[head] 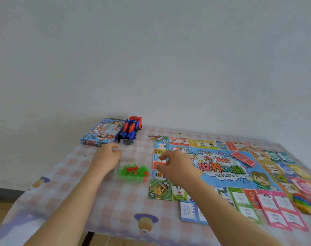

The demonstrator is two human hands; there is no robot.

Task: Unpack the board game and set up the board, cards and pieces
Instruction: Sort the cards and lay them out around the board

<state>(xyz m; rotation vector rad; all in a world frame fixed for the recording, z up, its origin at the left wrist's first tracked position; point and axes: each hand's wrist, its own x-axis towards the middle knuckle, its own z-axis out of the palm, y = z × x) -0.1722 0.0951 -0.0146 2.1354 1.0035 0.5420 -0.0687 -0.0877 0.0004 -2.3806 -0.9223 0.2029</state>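
Note:
The game board (222,176) lies unfolded on the right half of the table. On it rest a red card deck (242,158) and a white die (213,159). Left of the board, a heap of green and red pieces (133,172) sits in a clear plastic box. My left hand (106,157) is just behind that heap, its fingers curled on the clear plastic lid (126,143). My right hand (176,166) hovers over the board's left edge with loosely curled fingers, holding nothing. Blue (190,210), green (245,205) and pink cards (282,212) lie along the front edge.
The blue game box (97,135) and a red-and-blue toy truck (131,130) stand at the back left against the wall. A second die (179,133) lies behind the board. Coloured tokens (304,203) and more cards (284,157) are on the right. A checked cloth (71,183) covers the table.

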